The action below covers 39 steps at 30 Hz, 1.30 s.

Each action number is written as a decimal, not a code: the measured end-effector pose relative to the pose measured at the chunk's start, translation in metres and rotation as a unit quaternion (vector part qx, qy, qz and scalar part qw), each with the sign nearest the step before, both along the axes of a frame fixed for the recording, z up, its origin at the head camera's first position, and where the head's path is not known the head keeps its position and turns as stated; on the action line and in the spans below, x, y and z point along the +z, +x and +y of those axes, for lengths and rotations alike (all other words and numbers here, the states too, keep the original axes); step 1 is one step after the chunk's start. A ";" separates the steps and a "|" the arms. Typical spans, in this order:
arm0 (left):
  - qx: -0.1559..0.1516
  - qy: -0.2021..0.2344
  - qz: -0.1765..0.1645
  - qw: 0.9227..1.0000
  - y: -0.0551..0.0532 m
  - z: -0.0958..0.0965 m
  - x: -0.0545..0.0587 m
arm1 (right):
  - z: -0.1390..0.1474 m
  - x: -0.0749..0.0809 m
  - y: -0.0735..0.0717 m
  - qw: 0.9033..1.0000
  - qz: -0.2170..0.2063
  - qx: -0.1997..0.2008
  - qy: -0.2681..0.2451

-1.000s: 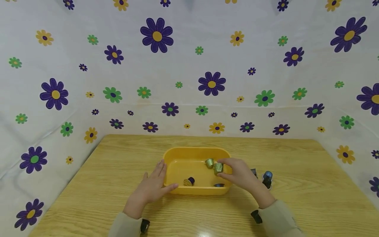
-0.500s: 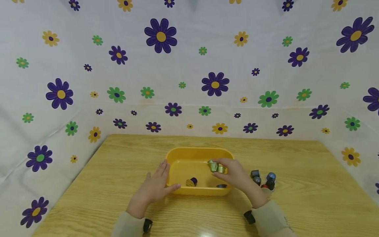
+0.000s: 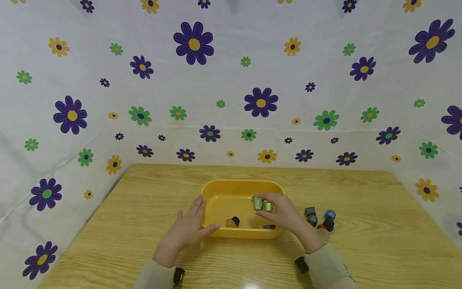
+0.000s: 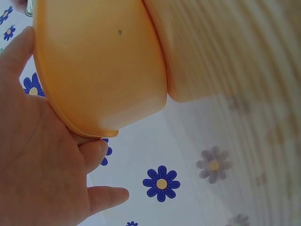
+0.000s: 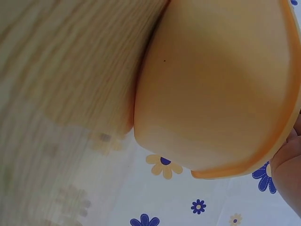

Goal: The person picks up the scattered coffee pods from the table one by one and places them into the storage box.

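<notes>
The right hand (image 3: 282,209) pinches a shiny green cup-shaped capsule (image 3: 257,203) between slightly parted thumb and fingers, over the yellow rectangular plastic tub (image 3: 245,233); a second pale-green metallic capsule (image 3: 268,206) shows just behind its fingertips, possibly unheld. The left hand (image 3: 184,230) rests on the tub, fingers straight. A purple-and-yellow capsule (image 3: 232,222) lies left of the pinching fingers; a glossy blue capsule (image 3: 330,215) stands right of them above the wooden bench (image 3: 151,200).
</notes>
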<state>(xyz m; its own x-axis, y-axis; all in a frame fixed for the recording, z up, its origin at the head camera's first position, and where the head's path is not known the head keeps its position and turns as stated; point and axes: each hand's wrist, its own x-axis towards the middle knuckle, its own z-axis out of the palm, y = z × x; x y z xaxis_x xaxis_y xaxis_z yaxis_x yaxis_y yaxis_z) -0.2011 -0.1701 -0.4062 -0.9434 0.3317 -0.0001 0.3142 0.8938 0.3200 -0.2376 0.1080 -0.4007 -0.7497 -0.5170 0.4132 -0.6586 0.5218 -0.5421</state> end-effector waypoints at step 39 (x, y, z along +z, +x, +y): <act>0.000 0.000 -0.003 1.000 0.001 0.002 0.000 | 0.014 0.012 0.011 0.998 -0.009 -0.040 0.046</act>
<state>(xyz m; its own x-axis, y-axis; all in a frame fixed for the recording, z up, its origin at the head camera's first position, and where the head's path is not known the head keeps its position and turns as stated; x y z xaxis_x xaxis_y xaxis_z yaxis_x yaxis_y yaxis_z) -0.2004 -0.1684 -0.4058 -0.9435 0.3313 -0.0049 0.3122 0.8938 0.3219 -0.2269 0.1224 -0.3886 -0.7966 -0.4907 0.3529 -0.6039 0.6209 -0.4999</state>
